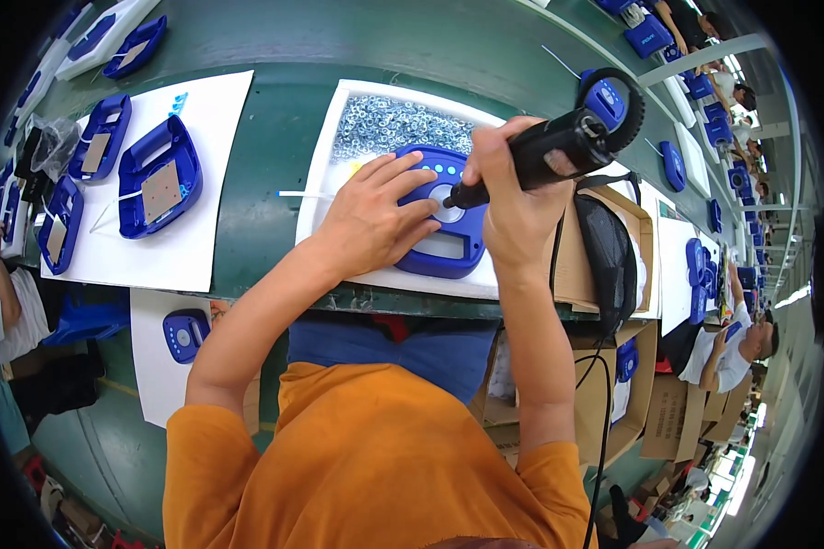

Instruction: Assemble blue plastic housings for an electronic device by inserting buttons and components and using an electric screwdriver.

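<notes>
A blue plastic housing [441, 266], with a round light dial and a rectangular handle opening, lies in a white foam tray [319, 183]. My left hand [371, 220] rests flat on its left side, fingers stretched out. In my right hand [519, 206] is a black electric screwdriver [554, 149], tilted so its tip points down at the dial; whether the tip touches cannot be made out. Many small shiny metal pieces [398, 126] fill the tray behind the housing. A thin white lead [300, 194] sticks out leftward beside my left hand.
Several open blue shells [160, 160] lie on a white board [224, 128] to the left. At right, a black mesh bag [607, 252] hangs over a cardboard box [572, 265], near a black cord [606, 412]. Other people sit along both sides.
</notes>
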The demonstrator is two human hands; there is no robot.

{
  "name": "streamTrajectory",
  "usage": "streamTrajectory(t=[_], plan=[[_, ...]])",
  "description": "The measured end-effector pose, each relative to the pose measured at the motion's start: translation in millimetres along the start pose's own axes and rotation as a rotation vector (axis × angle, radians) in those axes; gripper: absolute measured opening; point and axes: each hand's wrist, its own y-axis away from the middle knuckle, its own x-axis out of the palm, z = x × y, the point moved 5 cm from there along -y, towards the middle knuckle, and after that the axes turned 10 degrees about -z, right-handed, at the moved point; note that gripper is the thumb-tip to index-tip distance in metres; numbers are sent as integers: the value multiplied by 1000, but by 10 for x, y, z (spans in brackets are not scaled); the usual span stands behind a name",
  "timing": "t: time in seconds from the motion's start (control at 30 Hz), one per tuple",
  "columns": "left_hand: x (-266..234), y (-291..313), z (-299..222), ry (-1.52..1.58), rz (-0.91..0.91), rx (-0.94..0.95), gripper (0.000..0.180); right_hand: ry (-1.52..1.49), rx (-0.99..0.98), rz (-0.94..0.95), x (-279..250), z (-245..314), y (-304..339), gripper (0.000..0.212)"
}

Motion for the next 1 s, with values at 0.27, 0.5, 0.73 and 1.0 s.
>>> streamTrajectory(t=[0.27,0.5,0.73,1.0], plan=[[-6,-15,3,7,-2,-8,23,-5,-3,161,2,18,-37,24],[-28,-43,-15,21,20,-23,24,129,-110,8,34,41,-49,21],[-6,-17,-20,23,21,-22,22,-119,-100,-65,-133,180,-140,24],[-12,-60,-9,30,27,-29,23,-146,21,215,-62,-9,-157,28]])
